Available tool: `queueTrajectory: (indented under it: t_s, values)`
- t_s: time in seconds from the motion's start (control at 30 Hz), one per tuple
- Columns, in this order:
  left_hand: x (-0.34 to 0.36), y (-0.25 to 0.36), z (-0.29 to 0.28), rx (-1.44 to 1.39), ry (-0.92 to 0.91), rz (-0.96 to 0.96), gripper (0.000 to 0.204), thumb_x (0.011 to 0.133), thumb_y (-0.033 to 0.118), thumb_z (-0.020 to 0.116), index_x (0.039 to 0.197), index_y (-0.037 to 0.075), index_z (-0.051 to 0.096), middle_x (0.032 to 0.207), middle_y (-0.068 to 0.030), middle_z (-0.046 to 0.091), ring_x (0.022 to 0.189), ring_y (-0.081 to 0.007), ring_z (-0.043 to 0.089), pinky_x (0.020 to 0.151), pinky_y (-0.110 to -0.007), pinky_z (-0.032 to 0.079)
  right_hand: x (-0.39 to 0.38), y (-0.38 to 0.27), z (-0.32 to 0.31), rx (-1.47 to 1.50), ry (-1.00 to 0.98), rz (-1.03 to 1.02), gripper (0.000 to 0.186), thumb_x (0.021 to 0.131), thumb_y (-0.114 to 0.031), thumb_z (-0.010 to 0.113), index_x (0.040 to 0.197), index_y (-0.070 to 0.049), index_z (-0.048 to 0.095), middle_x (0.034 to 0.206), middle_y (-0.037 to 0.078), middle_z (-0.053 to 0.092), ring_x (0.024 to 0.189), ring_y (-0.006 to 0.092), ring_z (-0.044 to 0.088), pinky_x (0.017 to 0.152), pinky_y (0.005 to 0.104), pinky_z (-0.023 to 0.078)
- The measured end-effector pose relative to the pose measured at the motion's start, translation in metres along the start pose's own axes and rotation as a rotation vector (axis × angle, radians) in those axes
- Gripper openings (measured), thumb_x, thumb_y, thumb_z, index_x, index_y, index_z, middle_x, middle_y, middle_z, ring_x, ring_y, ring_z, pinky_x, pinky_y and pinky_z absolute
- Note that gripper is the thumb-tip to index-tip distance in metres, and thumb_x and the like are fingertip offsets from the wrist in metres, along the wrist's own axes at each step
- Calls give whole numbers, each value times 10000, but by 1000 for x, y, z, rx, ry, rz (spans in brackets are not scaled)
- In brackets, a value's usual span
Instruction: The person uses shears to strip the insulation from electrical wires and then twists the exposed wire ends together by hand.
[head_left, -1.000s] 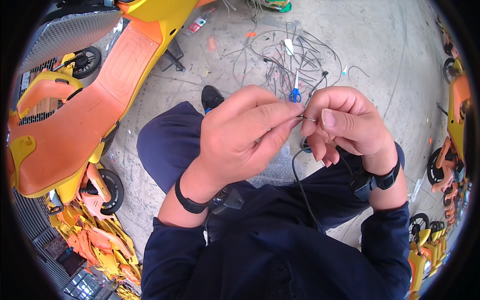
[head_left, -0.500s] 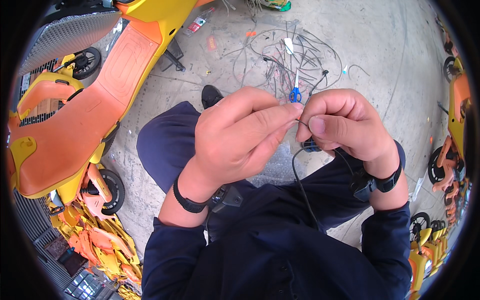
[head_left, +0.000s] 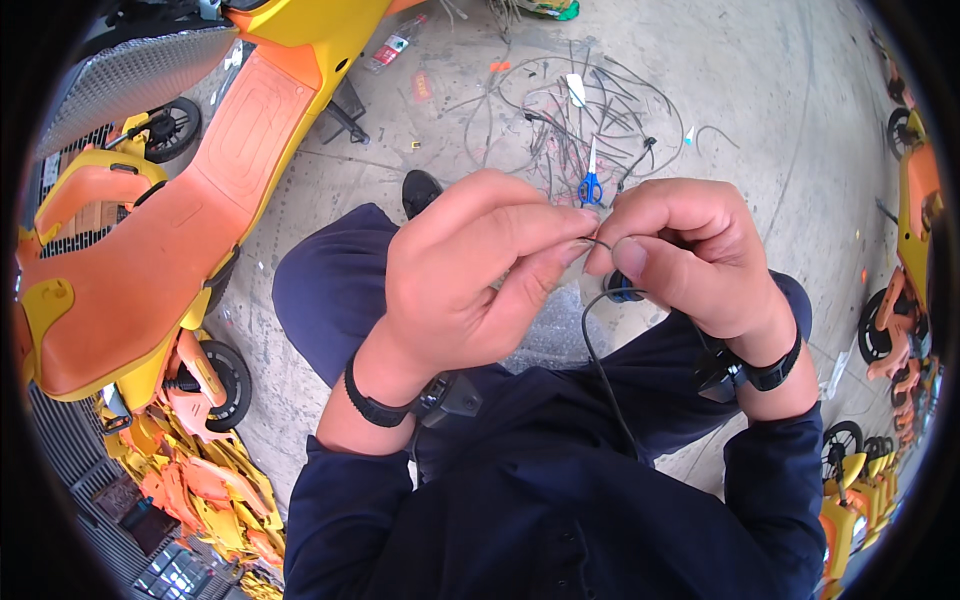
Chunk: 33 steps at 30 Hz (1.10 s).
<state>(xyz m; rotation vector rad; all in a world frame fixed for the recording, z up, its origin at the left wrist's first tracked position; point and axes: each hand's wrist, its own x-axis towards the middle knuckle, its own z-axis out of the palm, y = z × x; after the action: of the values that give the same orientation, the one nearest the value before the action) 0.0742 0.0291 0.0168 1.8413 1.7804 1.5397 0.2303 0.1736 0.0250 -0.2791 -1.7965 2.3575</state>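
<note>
A thin dark wire [head_left: 600, 242] spans the narrow gap between my hands. My left hand [head_left: 470, 270] pinches one part of it at the fingertips, with the other fingers curled. My right hand [head_left: 690, 250] grips it between thumb and index finger; its other fingers are bent, partly hidden. A black cable [head_left: 600, 365] loops out below my right hand and runs down over my dark trousers. Just beyond my fingers, blue-handled scissors [head_left: 590, 187] lie on the concrete floor, at the near side of a loose tangle of cut dark cables [head_left: 630, 115].
A yellow-and-orange scooter body [head_left: 190, 230] stretches along the left, close to my knee. Below it is a heap of yellow and orange plastic panels [head_left: 210, 485]. More scooters [head_left: 915, 230] line the right edge. A plastic bottle [head_left: 390, 45] lies on the floor at the far side.
My hands have shifted slightly left. My right thumb has moved left and down along the wire, and my right middle and ring fingers have curled further in.
</note>
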Motion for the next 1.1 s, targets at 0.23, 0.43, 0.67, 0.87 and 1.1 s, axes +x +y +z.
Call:
queueTrajectory:
  t_s: [0.23, 0.43, 0.67, 0.87, 1.1]
  values:
    - [0, 8, 12, -238, 174, -182, 254, 791, -6, 707, 1043, 0, 679, 930, -126, 637, 707, -175, 628, 599, -242, 512, 2, 11, 1, -173, 73, -190, 82, 861, -6, 610, 889, 8, 686, 728, -14, 610, 603, 17, 461, 530, 203, 375]
    - [0, 3, 8, 81, 53, 57, 189, 822, 2, 690, 1009, -25, 669, 1019, -170, 654, 765, -186, 663, 664, -264, 527, 5, 16, 5, -478, 160, -404, 56, 822, 4, 616, 869, -3, 643, 675, 35, 572, 545, 97, 484, 506, 244, 383]
    - [-4, 6, 14, 162, 98, 4, 173, 799, -12, 697, 971, -26, 687, 913, -154, 693, 740, -186, 668, 656, -248, 520, 8, 18, 6, -718, 165, -520, 122, 820, 36, 592, 936, 7, 618, 728, 100, 600, 600, 253, 580, 530, 317, 456]
    - [-4, 9, 13, 219, 84, -58, 149, 776, -27, 697, 925, -28, 699, 820, -134, 692, 674, -168, 652, 617, -236, 506, 8, 19, 6, -802, 125, -535, 146, 820, 45, 586, 961, 20, 612, 752, 118, 600, 619, 284, 594, 543, 335, 480]
    - [-8, 9, 16, 338, 110, 1, 165, 739, -34, 694, 903, -20, 697, 777, -116, 685, 628, -172, 642, 572, -232, 500, 8, 22, 9, -800, 134, -582, 170, 808, 39, 597, 977, 29, 613, 755, 127, 600, 632, 290, 606, 541, 336, 487]
